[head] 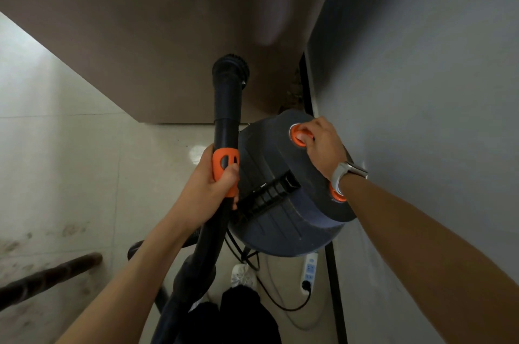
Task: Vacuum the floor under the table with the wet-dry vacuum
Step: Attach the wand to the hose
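The wet-dry vacuum (pixel 283 203) is a dark round canister standing on the floor next to the grey wall. My right hand (pixel 323 144) rests on its lid, fingertips on an orange button (pixel 298 136); a second orange button (pixel 337 196) shows by my wrist. My left hand (pixel 213 186) is closed around the black wand (pixel 227 102) at its orange collar (pixel 223 166). The wand points up and away, its round brush nozzle (pixel 230 68) in front of the brown table (pixel 157 34).
A grey wall (pixel 421 91) runs along the right. A white power strip (pixel 310 273) with a black plug lies on the pale tiled floor (pixel 70 161) behind the canister. A dark wooden rail (pixel 47 277) crosses the lower left. My shoe (pixel 243 275) is below the canister.
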Motion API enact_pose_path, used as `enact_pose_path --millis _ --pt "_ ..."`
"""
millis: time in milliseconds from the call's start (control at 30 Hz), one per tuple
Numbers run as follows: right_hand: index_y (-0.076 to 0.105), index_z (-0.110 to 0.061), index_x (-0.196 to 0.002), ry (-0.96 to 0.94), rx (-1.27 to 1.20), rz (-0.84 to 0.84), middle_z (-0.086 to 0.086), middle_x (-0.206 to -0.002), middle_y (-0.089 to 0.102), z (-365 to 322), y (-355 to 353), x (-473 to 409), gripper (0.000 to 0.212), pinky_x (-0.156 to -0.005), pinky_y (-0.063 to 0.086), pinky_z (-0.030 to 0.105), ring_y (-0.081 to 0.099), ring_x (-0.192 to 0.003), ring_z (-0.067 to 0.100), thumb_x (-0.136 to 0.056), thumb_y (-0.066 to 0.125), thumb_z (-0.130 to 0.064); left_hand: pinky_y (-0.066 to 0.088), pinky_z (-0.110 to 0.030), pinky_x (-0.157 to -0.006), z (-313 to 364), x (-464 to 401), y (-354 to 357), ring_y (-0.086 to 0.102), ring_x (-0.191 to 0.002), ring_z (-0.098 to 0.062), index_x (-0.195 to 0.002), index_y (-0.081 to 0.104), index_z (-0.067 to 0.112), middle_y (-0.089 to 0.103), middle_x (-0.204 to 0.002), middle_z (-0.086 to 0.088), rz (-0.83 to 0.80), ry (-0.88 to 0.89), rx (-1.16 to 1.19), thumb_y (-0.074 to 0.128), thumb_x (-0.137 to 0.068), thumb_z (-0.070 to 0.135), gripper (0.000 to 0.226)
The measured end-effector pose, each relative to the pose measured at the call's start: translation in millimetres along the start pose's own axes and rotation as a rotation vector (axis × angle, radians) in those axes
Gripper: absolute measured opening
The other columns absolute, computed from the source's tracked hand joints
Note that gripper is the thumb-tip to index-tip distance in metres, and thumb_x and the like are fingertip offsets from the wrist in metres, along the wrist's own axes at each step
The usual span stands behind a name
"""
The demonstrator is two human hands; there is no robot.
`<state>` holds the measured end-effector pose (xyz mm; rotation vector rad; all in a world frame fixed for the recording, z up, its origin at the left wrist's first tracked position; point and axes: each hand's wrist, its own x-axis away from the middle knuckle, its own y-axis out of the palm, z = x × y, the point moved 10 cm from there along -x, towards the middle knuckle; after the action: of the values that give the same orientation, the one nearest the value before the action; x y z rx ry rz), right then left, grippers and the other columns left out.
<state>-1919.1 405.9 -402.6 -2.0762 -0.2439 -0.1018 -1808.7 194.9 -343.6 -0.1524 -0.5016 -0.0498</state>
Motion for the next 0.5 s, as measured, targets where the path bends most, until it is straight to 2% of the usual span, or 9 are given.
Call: enact_pose_path --millis 200,267,367,433,500 --pt "0.062 -0.005 -0.119 0.06 0.043 0.003 0.015 -0.123 0.054 1.6 0.1 -0.4 0.029 -0.096 0.043 0.042 0.046 -0.116 0.032 -0.094 0.054 -0.016 0.052 -0.02 -0.052 -1.0 1.0 -2.8 0.058 -0.05 -0.01 -0.131 0.034 0.015 0.056 -0.071 -0.009 -0.005 -0.012 0.032 0.047 -0.096 0.015 0.038" --pt "0.063 -0.003 -0.119 0.021 0.026 0.07 0.017 -0.122 0.057 -12.9 -5.2 7.6 0.032 -0.101 0.04 0.045 0.047 -0.119 0.034 -0.091 0.058 -0.016 0.052 -0.018 -0.051 0.0 3.8 -7.0 0.059 -0.05 -0.008 -0.127 0.036 0.016 0.056 -0.074 -0.008 0.008 -0.027 0.074 0.046 -0.096 0.014 0.033" --pt "0.059 -0.004 -0.124 -0.022 -0.274 0.144 0.014 -0.125 0.057 -56.0 -3.1 52.3 0.037 -0.106 0.037 0.037 0.048 -0.121 0.023 -0.091 0.056 -0.02 0.051 -0.014 -0.054 -1.3 9.0 -24.0 0.063 -0.065 -0.006 -0.119 0.039 0.021 0.057 -0.087 0.0 0.079 -0.045 0.105 0.047 -0.096 0.018 0.025" --pt "0.055 -0.013 -0.125 0.007 -0.579 -0.054 0.002 -0.113 0.062 -94.6 26.4 99.2 0.035 -0.097 0.044 0.026 0.056 -0.108 0.006 -0.093 0.05 -0.025 0.047 -0.014 -0.062 -5.0 14.4 -41.2 0.06 -0.084 -0.008 -0.117 0.04 0.023 0.056 -0.095 0.004 0.143 -0.056 0.116 0.048 -0.096 0.021 0.023" --pt "0.046 -0.023 -0.13 0.039 -0.779 -0.377 -0.009 -0.104 0.062 -141.4 66.2 147.3 0.034 -0.086 0.044 0.012 0.058 -0.096 -0.007 -0.096 0.049 -0.025 0.046 -0.018 -0.074 -12.6 20.6 -61.2 0.059 -0.099 -0.018 -0.116 0.042 0.023 0.059 -0.104 -0.003 0.201 -0.073 0.176 0.05 -0.095 0.022 0.023"
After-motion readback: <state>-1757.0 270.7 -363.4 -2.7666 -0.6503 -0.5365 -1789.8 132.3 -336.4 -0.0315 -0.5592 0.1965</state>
